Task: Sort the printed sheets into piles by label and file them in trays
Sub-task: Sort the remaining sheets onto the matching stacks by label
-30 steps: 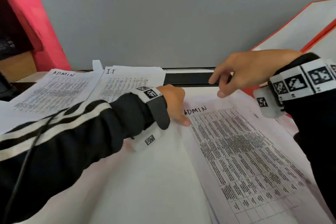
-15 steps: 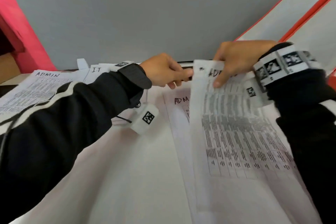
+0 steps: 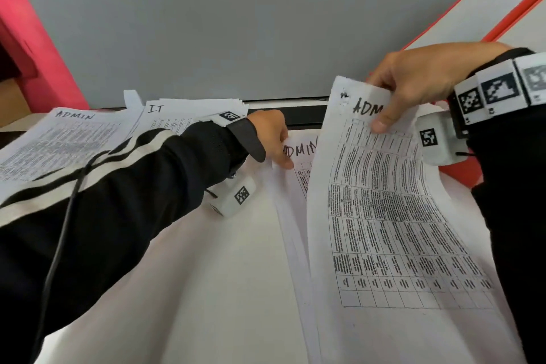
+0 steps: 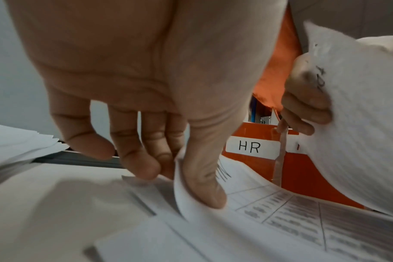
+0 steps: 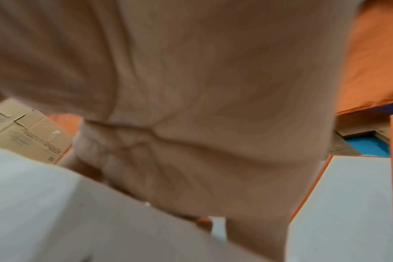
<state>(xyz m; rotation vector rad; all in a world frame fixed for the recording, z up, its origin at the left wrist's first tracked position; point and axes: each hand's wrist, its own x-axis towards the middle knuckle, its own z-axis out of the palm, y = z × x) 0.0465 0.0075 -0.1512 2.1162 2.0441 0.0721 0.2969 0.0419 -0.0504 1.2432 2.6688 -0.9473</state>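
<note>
ADMIN sheet (image 3: 384, 216) white, printed table, curled; right hand (image 3: 419, 83) pinches top; left hand (image 3: 271, 139) pinches stack sheet (image 4: 269, 203) corner.

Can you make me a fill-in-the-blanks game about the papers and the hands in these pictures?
1. The lifted sheet in the right hand has ____ written on top.
2. The pile next to the ADMIN pile says ____.
3. The orange tray has a label saying ____.
4. The left hand grips a ____.

Missing words: ADMIN; I.T; HR; sheet
</note>
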